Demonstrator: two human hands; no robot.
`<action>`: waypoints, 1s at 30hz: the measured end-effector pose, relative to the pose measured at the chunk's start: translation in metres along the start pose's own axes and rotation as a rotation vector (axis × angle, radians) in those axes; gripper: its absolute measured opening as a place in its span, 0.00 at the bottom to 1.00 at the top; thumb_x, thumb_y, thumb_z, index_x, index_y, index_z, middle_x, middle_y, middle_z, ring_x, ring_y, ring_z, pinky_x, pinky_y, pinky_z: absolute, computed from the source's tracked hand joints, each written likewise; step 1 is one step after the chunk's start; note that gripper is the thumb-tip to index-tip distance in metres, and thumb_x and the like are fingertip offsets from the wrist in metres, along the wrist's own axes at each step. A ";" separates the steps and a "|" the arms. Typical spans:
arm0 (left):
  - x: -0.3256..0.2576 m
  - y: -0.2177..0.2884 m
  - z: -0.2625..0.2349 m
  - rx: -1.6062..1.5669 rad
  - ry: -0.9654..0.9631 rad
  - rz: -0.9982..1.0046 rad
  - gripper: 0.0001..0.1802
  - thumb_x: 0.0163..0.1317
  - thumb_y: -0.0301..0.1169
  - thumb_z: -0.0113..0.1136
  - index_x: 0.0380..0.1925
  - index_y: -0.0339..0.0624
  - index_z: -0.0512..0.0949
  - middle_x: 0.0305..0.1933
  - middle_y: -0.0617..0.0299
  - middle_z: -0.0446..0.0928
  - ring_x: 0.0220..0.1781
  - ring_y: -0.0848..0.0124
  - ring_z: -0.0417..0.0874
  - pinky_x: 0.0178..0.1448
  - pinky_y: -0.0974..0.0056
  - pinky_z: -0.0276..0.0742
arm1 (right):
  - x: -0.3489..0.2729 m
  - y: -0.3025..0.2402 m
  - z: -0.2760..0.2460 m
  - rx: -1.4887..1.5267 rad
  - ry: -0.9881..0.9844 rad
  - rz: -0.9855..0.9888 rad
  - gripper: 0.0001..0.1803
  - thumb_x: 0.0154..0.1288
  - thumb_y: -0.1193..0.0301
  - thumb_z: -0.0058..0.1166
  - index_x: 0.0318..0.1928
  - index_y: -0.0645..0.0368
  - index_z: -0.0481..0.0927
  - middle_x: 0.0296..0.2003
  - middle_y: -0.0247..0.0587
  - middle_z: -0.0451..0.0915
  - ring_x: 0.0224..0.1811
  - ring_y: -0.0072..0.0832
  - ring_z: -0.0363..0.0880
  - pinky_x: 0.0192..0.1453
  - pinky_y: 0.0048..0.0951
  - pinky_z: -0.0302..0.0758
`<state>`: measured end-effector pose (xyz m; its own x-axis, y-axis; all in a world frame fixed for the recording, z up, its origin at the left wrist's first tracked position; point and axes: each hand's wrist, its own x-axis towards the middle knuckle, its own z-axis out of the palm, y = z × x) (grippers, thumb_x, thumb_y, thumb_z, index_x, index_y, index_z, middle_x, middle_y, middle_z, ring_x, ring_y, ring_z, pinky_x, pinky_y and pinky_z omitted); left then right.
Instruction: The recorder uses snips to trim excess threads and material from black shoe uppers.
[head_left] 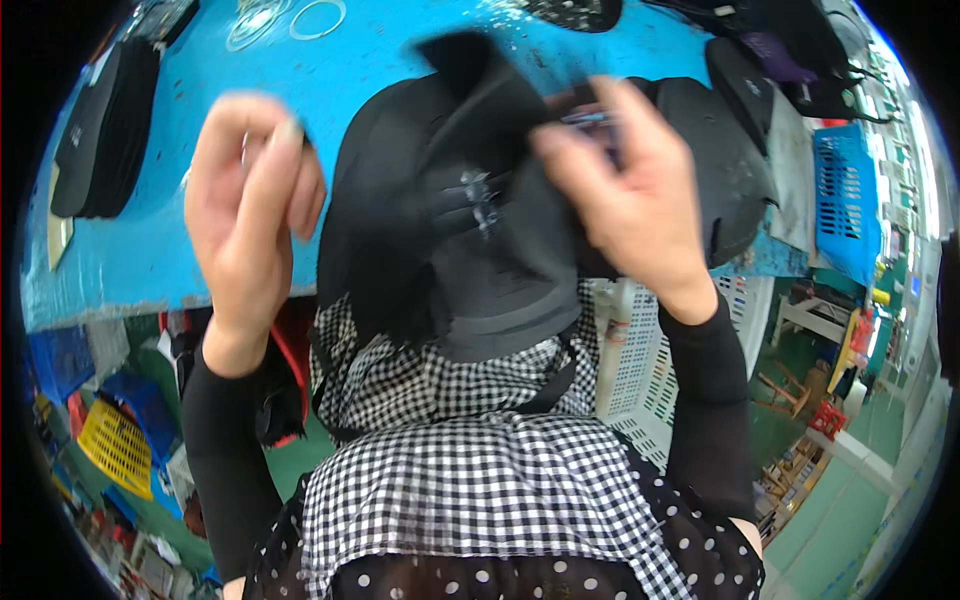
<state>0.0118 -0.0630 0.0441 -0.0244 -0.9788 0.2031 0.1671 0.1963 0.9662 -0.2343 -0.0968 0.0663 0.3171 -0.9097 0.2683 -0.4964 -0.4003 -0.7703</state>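
A large black padded fabric piece (500, 290) lies over the near edge of the blue table and onto my lap, with a raised flap blurred by motion. On its middle is a small shiny, whitish patch (480, 200). My left hand (250, 200) is lifted to the left of the piece, its fingers curled in a pinch; what they hold, if anything, I cannot make out. My right hand (640, 180) is at the piece's right side, thumb and fingers closed round a small dark object (597, 125) with a glint, too blurred to name.
A stack of black pads (108, 130) lies on the blue table (200, 60) at left, near pale rings of cord (318, 20). More black pieces (710, 160) lie at right. A white basket (640, 390) stands below the table edge; a blue basket (845, 200) is farther right.
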 end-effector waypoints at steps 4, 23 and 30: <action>-0.034 -0.012 0.003 0.021 -0.078 -0.013 0.02 0.67 0.20 0.52 0.36 0.36 0.69 0.22 0.68 0.68 0.20 0.83 0.65 0.25 0.76 0.60 | -0.031 0.010 -0.078 0.462 0.602 0.497 0.05 0.67 0.68 0.57 0.35 0.53 0.78 0.21 0.20 0.73 0.12 0.08 0.61 0.14 0.12 0.52; -0.067 -0.050 0.000 0.292 0.042 0.078 0.05 0.60 0.15 0.58 0.35 0.33 0.75 0.30 0.64 0.74 0.24 0.82 0.66 0.30 0.75 0.61 | -0.050 0.081 -0.053 -1.001 0.176 0.019 0.26 0.58 0.71 0.57 0.58 0.36 0.77 0.63 0.48 0.71 0.67 0.47 0.66 0.69 0.56 0.56; -0.062 -0.054 0.000 0.282 0.065 0.096 0.03 0.62 0.16 0.58 0.35 0.33 0.76 0.29 0.64 0.75 0.27 0.81 0.72 0.31 0.76 0.66 | -0.044 0.129 -0.100 -0.828 0.230 -0.034 0.22 0.63 0.72 0.51 0.58 0.44 0.79 0.61 0.44 0.75 0.65 0.42 0.71 0.67 0.44 0.63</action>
<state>0.0042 -0.0134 -0.0206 0.0431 -0.9548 0.2941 -0.1152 0.2877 0.9508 -0.3928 -0.1191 0.0130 0.2155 -0.8597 0.4630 -0.9476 -0.2986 -0.1133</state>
